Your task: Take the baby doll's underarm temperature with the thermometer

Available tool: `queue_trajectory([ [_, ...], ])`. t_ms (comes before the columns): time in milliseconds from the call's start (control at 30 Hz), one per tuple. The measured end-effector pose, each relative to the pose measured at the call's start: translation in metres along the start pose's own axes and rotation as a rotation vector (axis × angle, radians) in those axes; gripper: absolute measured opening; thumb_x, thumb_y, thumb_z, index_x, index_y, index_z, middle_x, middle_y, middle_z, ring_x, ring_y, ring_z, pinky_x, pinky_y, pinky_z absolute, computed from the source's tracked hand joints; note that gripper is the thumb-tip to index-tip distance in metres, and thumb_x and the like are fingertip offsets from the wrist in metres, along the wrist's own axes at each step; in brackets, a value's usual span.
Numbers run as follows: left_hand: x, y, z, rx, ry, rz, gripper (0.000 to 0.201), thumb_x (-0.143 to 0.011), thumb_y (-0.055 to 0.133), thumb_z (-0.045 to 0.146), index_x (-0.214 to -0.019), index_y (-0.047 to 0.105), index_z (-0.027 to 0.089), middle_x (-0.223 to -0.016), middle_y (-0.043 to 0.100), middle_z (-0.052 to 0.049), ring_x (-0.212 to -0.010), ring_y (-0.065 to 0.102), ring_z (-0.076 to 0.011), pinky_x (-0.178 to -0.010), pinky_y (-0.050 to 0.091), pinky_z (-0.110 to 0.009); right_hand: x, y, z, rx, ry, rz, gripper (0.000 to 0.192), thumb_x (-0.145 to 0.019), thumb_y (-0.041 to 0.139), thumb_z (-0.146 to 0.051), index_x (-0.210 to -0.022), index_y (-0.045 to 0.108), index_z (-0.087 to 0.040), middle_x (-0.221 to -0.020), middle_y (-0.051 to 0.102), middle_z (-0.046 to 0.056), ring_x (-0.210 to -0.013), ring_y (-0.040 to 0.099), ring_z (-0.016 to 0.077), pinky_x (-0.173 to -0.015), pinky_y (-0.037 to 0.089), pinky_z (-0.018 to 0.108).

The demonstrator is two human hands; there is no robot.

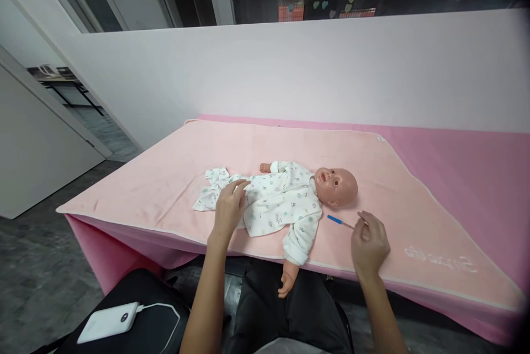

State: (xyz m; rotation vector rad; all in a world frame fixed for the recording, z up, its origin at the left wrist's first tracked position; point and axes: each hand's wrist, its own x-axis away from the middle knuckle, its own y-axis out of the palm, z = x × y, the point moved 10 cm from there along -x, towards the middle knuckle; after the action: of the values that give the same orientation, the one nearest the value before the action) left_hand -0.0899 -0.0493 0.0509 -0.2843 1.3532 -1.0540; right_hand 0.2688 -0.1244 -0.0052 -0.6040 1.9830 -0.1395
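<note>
A baby doll [334,185] lies on its back, head to the right, in a white printed outfit [269,199]. One doll arm [287,278] hangs over the table's front edge. My left hand [232,202] is over the outfit's lower part, its fingers loosely apart and holding nothing I can see. To the right of the doll's shoulder, my right hand [370,241] is curled, thumb and fingers close together. Beside it is a thin stick with a blue end [334,219], its other end reaching the hand's edge. Whether the fingers grip anything is hidden.
A peach blanket [165,177] covers most of a table with a pink cloth [467,172]. The white wall [290,78] rises behind it. At lower left, a white power bank [108,322] with a cable rests on a black surface.
</note>
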Motion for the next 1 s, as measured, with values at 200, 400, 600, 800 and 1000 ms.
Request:
queue_trajectory([
  [200,-0.049,0.072,0.058,0.435,0.083,-0.213,0.025,-0.089,0.044,0.023,-0.104,0.063,0.024,-0.098,0.066,-0.003,-0.09,0.06,-0.0173,-0.079,0.046,-0.029,0.039,0.004,0.058,0.158,-0.17,-0.473,0.03,-0.088,0.039,-0.029,-0.1,0.063,-0.015,-0.106,0.064,0.014,-0.102,0.059,0.0289,-0.086,0.05,0.049],
  [400,-0.068,0.138,0.087,0.477,0.189,-0.573,0.021,-0.072,0.066,0.038,-0.09,0.071,0.027,-0.081,0.066,0.001,-0.062,0.054,-0.0116,-0.057,0.038,-0.022,0.053,-0.017,0.062,0.101,-0.064,-0.552,0.032,-0.087,0.041,-0.04,-0.09,0.063,-0.017,-0.1,0.067,0.012,-0.099,0.061,0.0289,-0.09,0.047,0.047],
  [600,-0.06,0.145,0.083,0.641,0.14,-0.648,0.026,-0.07,0.068,0.043,-0.087,0.071,0.024,-0.084,0.064,0.0,-0.073,0.054,-0.0132,-0.063,0.037,-0.022,0.042,-0.045,0.077,0.131,0.559,-0.44,0.036,-0.081,0.049,-0.049,-0.095,0.063,-0.019,-0.083,0.069,0.008,-0.073,0.066,0.0261,-0.069,0.052,0.04],
  [800,-0.06,0.164,0.033,1.278,-0.455,-0.532,0.032,-0.075,0.063,0.046,-0.081,0.064,0.016,-0.072,0.06,0.0,-0.066,0.053,-0.0117,-0.063,0.039,-0.023,0.0,-0.029,0.032,-0.338,0.712,-0.166,0.037,-0.074,0.06,-0.047,-0.093,0.063,-0.015,-0.082,0.068,0.008,-0.077,0.066,0.0211,-0.075,0.053,0.034],
  [1000,-0.054,0.179,0.001,1.636,-0.868,-0.409,0.028,-0.064,0.075,0.034,-0.078,0.063,0.013,-0.069,0.062,-0.001,-0.065,0.056,-0.0119,-0.066,0.043,-0.022,-0.054,0.032,-0.048,-0.348,0.314,-0.25,0.023,-0.08,0.057,-0.038,-0.087,0.066,-0.018,-0.085,0.069,0.006,-0.079,0.065,0.0194,-0.073,0.051,0.032],
])
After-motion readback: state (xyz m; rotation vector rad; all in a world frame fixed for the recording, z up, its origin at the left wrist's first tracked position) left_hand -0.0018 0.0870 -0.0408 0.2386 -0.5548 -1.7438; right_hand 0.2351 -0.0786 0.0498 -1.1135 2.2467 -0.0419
